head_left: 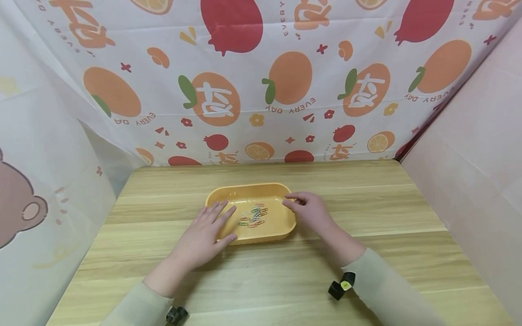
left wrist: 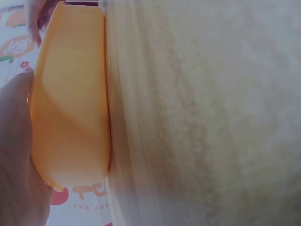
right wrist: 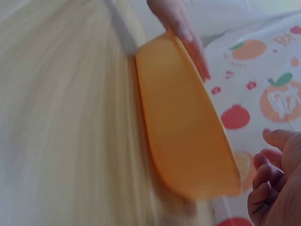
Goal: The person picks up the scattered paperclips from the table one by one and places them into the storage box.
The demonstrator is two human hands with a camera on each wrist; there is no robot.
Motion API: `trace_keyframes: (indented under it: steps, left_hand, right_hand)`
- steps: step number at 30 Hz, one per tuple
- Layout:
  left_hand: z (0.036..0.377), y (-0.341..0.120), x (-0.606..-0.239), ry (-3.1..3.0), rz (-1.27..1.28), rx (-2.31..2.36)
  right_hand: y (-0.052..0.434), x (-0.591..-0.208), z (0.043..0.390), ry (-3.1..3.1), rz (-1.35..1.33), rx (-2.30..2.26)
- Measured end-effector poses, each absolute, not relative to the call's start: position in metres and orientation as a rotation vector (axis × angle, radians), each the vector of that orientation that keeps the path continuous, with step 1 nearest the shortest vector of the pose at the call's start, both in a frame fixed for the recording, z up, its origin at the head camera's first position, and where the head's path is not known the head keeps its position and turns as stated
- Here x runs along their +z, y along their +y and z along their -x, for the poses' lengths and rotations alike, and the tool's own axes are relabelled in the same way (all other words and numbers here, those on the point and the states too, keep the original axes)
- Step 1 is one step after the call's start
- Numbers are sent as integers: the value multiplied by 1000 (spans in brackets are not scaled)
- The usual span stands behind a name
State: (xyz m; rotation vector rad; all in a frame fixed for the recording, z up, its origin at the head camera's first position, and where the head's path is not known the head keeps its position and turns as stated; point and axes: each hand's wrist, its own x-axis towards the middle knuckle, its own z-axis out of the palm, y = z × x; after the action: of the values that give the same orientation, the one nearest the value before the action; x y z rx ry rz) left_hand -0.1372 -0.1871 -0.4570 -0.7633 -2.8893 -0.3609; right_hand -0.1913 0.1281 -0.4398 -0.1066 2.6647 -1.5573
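Yellow oval tray [head_left: 281,231] of coloured paper clips [head_left: 253,216], mid-table [head_left: 367,271].
Your left hand [head_left: 204,235] lies flat, fingers spread over the tray's near-left rim; your right hand [head_left: 310,212] curls its fingers at the right rim, whether pinching anything you can't tell. Backdrop cloth [head_left: 285,81] reads "EVERY DAY".

Shallow yellow plastic tray [head_left: 272,236] mid light wooden desk [head_left: 367,213]; coloured wire paper clips [head_left: 253,216] inside; left hand [head_left: 205,237] on left rim, right hand [head_left: 308,212] at right rim; printed fabric backdrop [head_left: 261,90] behind.

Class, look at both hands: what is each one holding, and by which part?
The left hand rests flat on the yellow tray's left rim. The right hand has curled fingers at the right rim; whether it grips cannot be told.
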Motion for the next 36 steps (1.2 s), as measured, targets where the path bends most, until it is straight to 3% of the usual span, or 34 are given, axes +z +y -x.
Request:
trace_keyframes:
  steps: [17, 36]
  left_hand:
    - [135, -190, -455, -2915, 767, -339]
    - [134, -194, -455, -2865, 771, -377]
  right_hand:
    - [225, -468, 167, 2731, -22, -1502]
    - [236, -470, 160, 2752, 6, -1500]
